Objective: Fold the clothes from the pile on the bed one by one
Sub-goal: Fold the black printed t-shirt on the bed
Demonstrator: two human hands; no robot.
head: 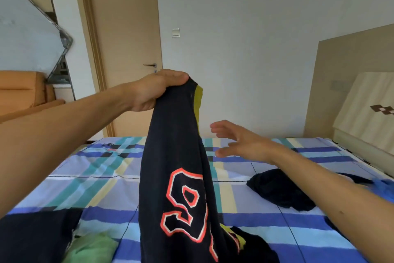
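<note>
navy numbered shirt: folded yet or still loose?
Loose, not folded. The navy shirt hangs bunched from the left hand above the bed; right hand open, off it.

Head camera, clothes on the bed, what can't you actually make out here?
- Dark jersey held up by the left hand: bunched, so the orange-outlined print is partly folded away, and its lower end is cut off by the bottom edge.
- Dark garment on the striped bedsheet: crumpled and partly behind the right forearm; type unclear.
- Green cloth and blue item: cut off by frame edges.
- Right hand: open, holding nothing.
</note>
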